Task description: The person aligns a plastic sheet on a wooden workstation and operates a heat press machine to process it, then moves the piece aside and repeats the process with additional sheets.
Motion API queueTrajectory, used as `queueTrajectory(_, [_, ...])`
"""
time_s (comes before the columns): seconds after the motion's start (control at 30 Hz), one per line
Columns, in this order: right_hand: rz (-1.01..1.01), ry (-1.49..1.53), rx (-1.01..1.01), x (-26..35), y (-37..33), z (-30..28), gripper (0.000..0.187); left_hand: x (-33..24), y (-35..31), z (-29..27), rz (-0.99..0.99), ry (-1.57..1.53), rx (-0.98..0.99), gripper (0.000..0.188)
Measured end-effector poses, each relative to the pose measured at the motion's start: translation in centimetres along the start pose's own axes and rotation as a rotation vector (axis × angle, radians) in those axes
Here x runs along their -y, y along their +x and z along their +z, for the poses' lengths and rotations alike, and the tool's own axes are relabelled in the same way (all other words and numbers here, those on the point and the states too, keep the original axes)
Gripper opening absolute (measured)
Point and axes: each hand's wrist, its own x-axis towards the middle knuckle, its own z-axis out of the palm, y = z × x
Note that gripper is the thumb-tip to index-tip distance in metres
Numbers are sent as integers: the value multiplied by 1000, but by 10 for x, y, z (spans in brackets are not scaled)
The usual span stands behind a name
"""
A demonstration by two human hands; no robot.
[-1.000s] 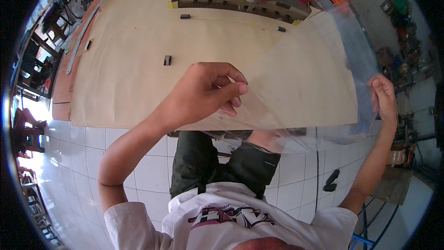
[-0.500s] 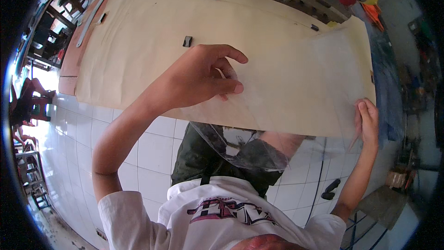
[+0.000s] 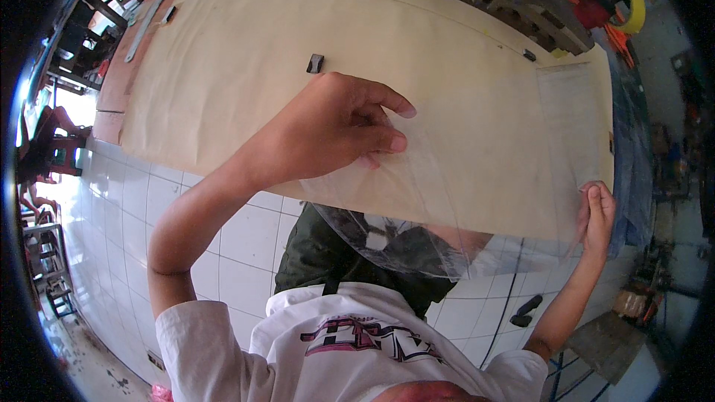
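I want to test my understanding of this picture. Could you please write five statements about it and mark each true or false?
1. The right hand holds the clear plastic sheet. True.
2. The large paper is blue. False: it is tan.
3. The left hand has its index fingertip apart from its thumb. True.
4. The sheet stops short of the paper's near edge. False: it hangs past it.
5. A small black block lies on the paper. True.

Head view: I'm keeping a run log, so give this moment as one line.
left hand: at clear plastic sheet, grip unclear | right hand: pinching sheet | sheet: partly over tan paper, overhanging its near edge
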Motion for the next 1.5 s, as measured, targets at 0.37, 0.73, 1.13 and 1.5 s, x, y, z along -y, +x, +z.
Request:
queueTrajectory(0.37, [-6, 1, -53, -3, -3, 2, 31, 7, 4, -1, -36, -65, -1, 28])
queueTrajectory(0.73, [-31, -56, -24, 8, -9, 10, 34, 4, 2, 4, -54, -106, -45, 23])
queueTrajectory(1.13, [-315, -140, 195, 62, -6, -7, 42, -19, -25, -9, -87, -121, 407, 47])
queueTrajectory(1.5, [-445, -287, 457, 167, 14, 27, 43, -35, -26, 24, 346, -143, -22, 55])
